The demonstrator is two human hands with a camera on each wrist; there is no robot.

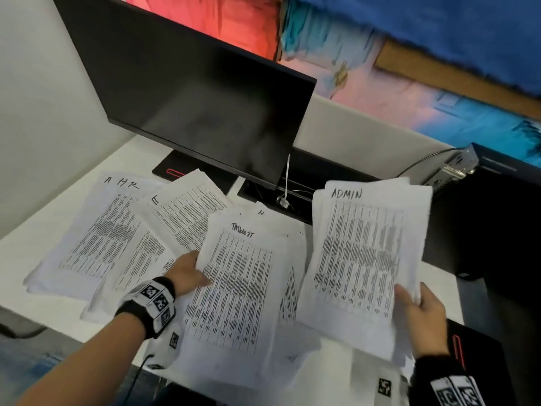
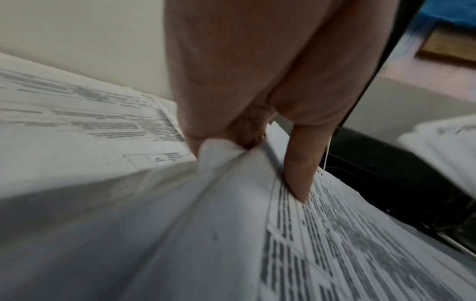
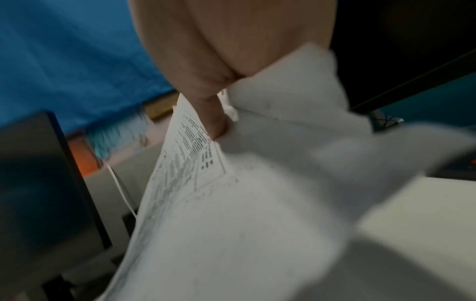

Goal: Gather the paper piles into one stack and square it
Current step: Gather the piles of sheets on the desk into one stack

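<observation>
Left hand (image 1: 187, 272) grips the left edge of the middle pile (image 1: 234, 288), thumb on top. Right hand (image 1: 421, 315) pinches the "ADMIN" pile (image 1: 360, 253), lifted off the counter (image 1: 35, 250) near its right edge. "H.R" pile (image 1: 96, 230) lies toward the left edge.

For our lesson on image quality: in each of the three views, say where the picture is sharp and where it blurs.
Head view: the ADMIN pile reads sharply, the coloured background behind the monitor smears. Left wrist view: the thumb is fairly crisp, near paper streaks. Right wrist view: print beside the right hand is legible, the lower sheets dissolve into blur.
</observation>
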